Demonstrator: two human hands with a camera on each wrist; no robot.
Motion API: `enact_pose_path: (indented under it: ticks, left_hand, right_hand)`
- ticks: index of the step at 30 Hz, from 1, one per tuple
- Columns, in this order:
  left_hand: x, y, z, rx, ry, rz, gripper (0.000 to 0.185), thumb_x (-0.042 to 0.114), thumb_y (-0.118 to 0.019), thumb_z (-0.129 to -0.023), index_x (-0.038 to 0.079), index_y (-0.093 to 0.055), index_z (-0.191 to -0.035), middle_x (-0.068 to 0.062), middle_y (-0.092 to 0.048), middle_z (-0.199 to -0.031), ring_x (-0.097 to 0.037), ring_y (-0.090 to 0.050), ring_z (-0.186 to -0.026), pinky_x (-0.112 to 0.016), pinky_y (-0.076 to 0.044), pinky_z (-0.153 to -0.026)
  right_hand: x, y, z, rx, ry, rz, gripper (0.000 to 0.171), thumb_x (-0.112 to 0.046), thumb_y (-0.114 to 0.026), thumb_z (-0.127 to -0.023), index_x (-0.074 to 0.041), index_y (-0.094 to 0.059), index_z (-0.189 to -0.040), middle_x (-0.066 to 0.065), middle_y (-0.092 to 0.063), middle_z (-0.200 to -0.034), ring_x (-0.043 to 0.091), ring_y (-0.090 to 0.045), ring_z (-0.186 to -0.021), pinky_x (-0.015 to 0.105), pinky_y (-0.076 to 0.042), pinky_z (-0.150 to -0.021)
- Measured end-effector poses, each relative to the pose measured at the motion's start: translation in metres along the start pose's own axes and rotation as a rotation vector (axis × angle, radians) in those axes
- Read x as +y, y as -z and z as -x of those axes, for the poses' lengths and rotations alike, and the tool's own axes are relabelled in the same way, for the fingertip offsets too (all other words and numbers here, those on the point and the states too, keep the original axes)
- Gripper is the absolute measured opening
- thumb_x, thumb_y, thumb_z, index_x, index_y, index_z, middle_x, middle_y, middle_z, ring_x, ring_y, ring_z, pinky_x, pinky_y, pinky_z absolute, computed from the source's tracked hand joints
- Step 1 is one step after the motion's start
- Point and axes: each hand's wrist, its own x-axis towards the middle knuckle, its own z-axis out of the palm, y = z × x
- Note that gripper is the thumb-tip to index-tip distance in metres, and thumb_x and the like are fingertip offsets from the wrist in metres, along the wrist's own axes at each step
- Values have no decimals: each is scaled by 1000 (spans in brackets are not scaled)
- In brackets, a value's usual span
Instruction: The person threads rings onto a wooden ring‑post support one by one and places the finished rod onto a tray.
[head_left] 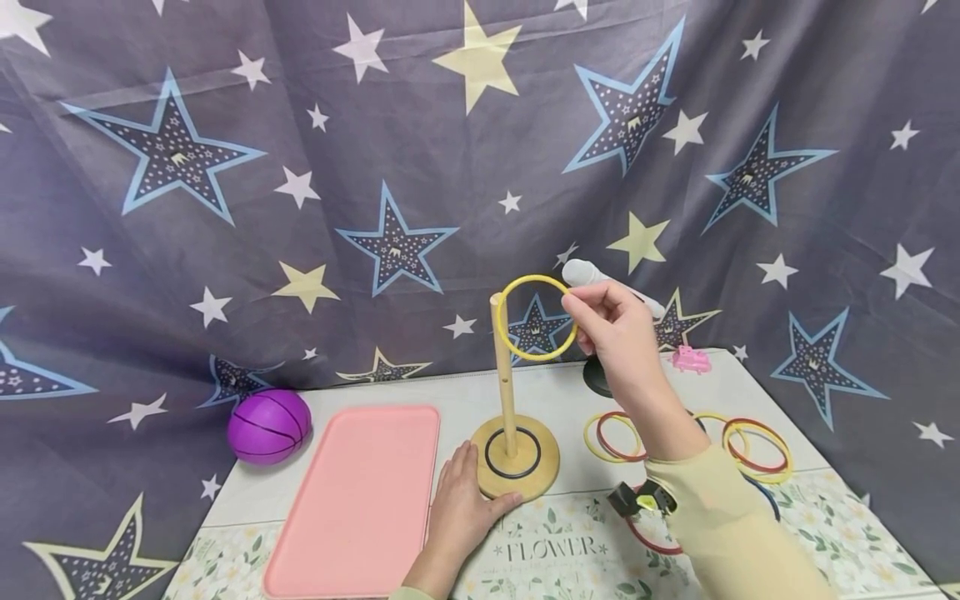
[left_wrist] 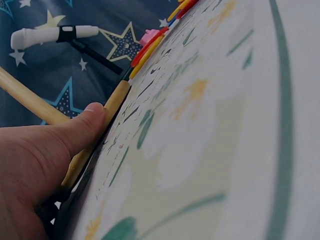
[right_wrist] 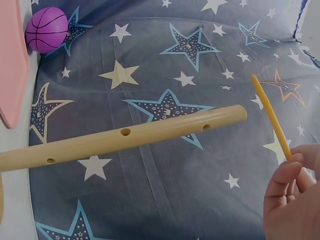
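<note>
A wooden stand has an upright post (head_left: pixel 505 375) with holes along it and a round base (head_left: pixel 547 467). A dark ring (head_left: pixel 491 462) lies on that base around the foot of the post. My left hand (head_left: pixel 459 508) rests against the base's near left edge; its thumb (left_wrist: pixel 90 122) lies on the rim in the left wrist view. Between thumb and fingertips my right hand (head_left: pixel 618 337) pinches a yellow ring (head_left: pixel 536 357) at its right side. Seen edge-on in the right wrist view, the yellow ring (right_wrist: pixel 271 115) stands apart from the post's tip.
Left of the stand lies a pink tray (head_left: pixel 360 500), with a purple ball (head_left: pixel 268 427) beyond it. Several loose rings (head_left: pixel 783 467) lie at the right. Behind the right hand are a white microphone (head_left: pixel 581 272) on a stand and a small pink toy (head_left: pixel 690 359).
</note>
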Motion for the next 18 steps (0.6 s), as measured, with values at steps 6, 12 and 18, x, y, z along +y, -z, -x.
enact_pose_path:
  ticks: [6, 12, 18]
  left_hand:
    - [-1, -1, 1, -2, 1, 4, 120, 61, -96, -77, -14, -48, -157, -36, -44, -164, -56, -42, -152, -67, -36, -124]
    - [-2, -2, 1, 10, -11, 5, 120, 61, -97, -77, -15, -49, -157, -36, -45, -163, -57, -42, -151, -68, -36, -124]
    - [-1, 0, 1, 21, -23, 0, 119, 61, -96, -77, -15, -49, -156, -36, -46, -162, -57, -43, -151, -67, -36, -124]
  right_hand:
    - [6, -10, -6, 7, 10, -4, 8, -7, -79, -103, -6, -76, -109, 1, -60, -74, 12, -51, -60, 21, -45, -52]
    - [12, -19, -9, 0, -3, -6, 11, -9, -80, -103, -4, -75, -111, 1, -60, -75, 12, -51, -61, 20, -45, -53]
    - [21, -23, -11, -22, -14, -10, 14, -9, -79, -103, 1, -74, -113, 1, -61, -76, 11, -52, -61, 21, -45, -54]
